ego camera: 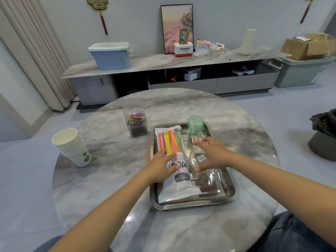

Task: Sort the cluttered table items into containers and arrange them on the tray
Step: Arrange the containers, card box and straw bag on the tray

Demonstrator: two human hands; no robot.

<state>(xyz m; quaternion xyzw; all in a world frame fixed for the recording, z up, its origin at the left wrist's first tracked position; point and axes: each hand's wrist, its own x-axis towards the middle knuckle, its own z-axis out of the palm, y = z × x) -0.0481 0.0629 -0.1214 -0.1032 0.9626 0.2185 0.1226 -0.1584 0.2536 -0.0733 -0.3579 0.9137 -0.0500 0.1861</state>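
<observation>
Straws pack (172, 160) lies lengthwise down the steel tray's (231, 195) left half, left hand (161, 167) resting flat on it, fingers relaxed. Right hand (212, 153) cups the clear glass bowl (200, 168) just beside, nearer the bowl than the left.

Pretty even, soft indoor light, nothing harsh. Glare off the shiny steel tray (230, 192) and the round grey marble counter (109, 179). Wide-angle bend at the edges, slightly soft overall.

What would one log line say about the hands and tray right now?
left hand: rests on straw pack | right hand: holds glass bowl | tray: holds pack, bowl, green cup
</observation>
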